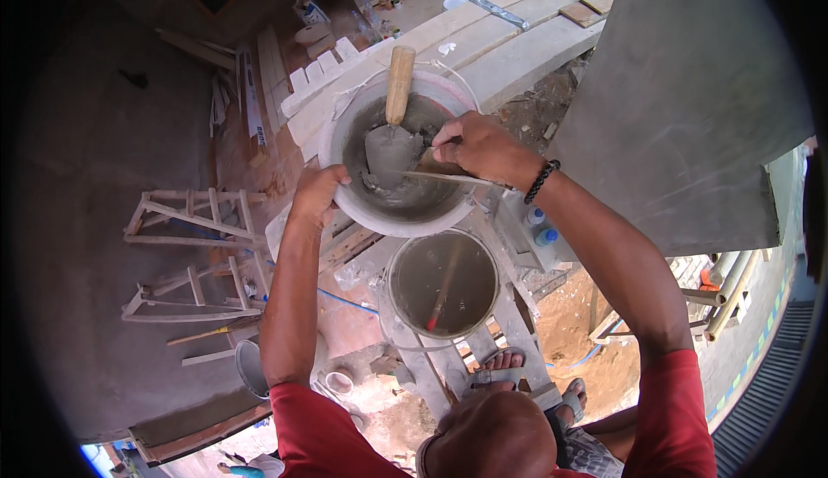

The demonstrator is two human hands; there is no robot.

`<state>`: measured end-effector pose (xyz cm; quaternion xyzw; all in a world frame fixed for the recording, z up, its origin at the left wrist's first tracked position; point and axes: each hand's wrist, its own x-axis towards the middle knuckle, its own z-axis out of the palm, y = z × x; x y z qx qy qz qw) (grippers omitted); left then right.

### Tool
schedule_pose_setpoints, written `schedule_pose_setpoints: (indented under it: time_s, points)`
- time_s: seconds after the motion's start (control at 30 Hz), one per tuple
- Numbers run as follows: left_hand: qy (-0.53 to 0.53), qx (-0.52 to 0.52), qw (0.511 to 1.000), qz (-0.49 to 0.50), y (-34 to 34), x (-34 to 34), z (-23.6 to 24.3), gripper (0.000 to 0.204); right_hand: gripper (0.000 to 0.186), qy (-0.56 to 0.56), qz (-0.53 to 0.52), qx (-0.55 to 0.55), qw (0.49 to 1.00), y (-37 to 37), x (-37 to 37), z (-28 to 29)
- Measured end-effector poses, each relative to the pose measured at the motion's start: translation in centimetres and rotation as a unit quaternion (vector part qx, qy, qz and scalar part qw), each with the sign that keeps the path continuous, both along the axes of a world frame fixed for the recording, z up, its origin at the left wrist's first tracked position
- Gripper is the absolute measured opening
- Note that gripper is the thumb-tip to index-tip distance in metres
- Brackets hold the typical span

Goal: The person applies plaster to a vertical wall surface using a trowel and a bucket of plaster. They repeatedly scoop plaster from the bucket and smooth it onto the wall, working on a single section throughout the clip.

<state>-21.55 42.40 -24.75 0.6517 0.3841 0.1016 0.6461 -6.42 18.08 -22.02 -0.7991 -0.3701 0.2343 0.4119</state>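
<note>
A pale bucket (405,226) with wet grey mortar (379,186) inside sits on planks before me. My left hand (321,191) grips its left rim, thumb over the edge. In the mortar rests a trowel (399,88), its wooden handle pointing up and away, its blade coated grey. Over the bucket's right side, my right hand (490,147) has its fingers pinched together; what they hold, if anything, is hidden. A thin pale strip (453,177) crosses the bucket below that hand, apart from the trowel.
Nearer me stands a bucket of murky water (444,262) with a red-tipped stick in it. Long planks (526,42) carry a metal bar (500,14). A grey wall slab (681,124) rises at right. Wooden trestles (194,219) stand left. Bottles (545,237) sit beside the planks.
</note>
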Motion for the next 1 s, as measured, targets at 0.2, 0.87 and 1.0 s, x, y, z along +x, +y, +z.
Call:
schedule_pose_setpoints:
  time_s: [0.2,0.87,1.0]
  points:
    - [0.025,0.023,0.998,-0.049,-3.1,0.6,1.7,0.042,0.018,0.048,0.019,-0.019,0.998,2.0,-0.6,-4.1]
    - [-0.013,0.034,0.997,-0.063,-5.0,0.9,2.9,0.047,0.019,0.013,-0.035,-0.044,0.998,2.6,-1.4,-6.0]
    - [-0.02,0.031,0.998,-0.058,-5.5,0.8,3.4,0.046,0.018,0.008,-0.05,-0.049,0.997,2.7,-1.6,-5.9]
